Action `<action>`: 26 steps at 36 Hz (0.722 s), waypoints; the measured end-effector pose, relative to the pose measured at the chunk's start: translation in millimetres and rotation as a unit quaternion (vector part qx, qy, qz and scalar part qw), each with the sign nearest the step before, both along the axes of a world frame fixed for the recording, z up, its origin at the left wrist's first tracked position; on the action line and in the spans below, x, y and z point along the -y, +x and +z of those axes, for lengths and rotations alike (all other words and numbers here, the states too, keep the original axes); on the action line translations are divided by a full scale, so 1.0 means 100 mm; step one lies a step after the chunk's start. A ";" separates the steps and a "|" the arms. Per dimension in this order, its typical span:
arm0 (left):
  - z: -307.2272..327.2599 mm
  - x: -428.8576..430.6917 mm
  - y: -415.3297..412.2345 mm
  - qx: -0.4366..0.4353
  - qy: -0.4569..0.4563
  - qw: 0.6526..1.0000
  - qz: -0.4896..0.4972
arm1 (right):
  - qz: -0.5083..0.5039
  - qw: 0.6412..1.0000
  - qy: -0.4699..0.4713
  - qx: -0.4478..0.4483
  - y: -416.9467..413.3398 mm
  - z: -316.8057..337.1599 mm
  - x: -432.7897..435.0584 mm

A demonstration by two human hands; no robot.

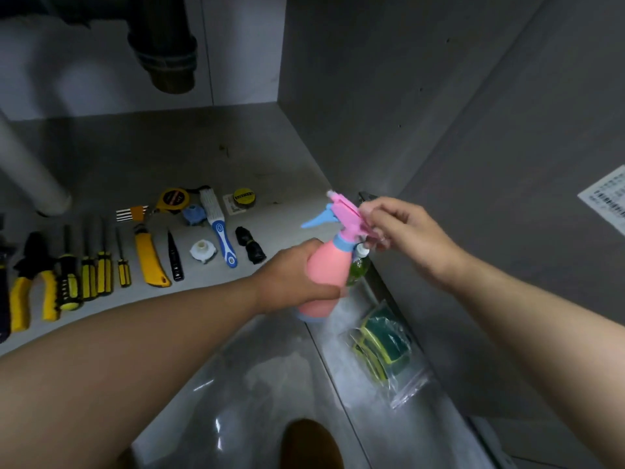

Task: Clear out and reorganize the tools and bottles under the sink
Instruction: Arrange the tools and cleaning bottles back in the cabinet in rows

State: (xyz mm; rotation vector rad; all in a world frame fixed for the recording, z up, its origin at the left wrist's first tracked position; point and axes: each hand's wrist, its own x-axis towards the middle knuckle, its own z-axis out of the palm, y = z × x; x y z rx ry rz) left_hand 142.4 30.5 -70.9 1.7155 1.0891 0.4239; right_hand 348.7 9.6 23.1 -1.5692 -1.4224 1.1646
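A pink spray bottle [329, 265] with a blue trigger is held above the front right corner of the cabinet floor. My left hand [294, 279] is wrapped around its body. My right hand [402, 231] pinches the back of its pink spray head. Just behind the bottle stands a small green bottle [358, 269] with a white cap, mostly hidden. Tools lie in rows on the cabinet floor [236, 157] to the left: yellow pliers [32, 282], several yellow-and-black screwdrivers [89, 265], a yellow utility knife [150, 258], a tape measure [172, 199] and a blue-and-white brush [220, 228].
A dark drain pipe [165, 45] hangs at the top and a white pipe [30, 170] slants down at the left. A bag of green and yellow sponges [382, 346] lies by the right wall. A round yellow tin [244, 197], a white fitting [203, 251] and a black part [250, 245] lie nearby.
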 end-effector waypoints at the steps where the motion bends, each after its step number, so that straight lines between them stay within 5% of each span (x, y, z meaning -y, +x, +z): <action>1: -0.01 -0.03 -0.05 0.010 -0.005 1.000 0.025 | -0.053 0.999 -0.007 0.001 0.02 -0.12 -0.03; 3: -0.01 -0.09 -0.15 0.039 -0.023 0.996 0.078 | -0.117 0.983 -0.009 0.141 0.12 -0.41 -0.07; 6: -0.02 -0.18 -0.31 0.065 -0.032 0.987 0.143 | -0.040 0.909 -0.054 0.412 0.24 -0.79 -0.06; 12: -0.14 -0.27 -0.51 0.098 -0.043 0.973 0.204 | 0.032 0.863 -0.119 0.490 0.21 -1.18 -0.33; 26: -0.10 -0.39 -0.61 0.117 -0.036 0.971 0.206 | 0.103 0.804 -0.040 0.584 0.21 -0.90 -0.47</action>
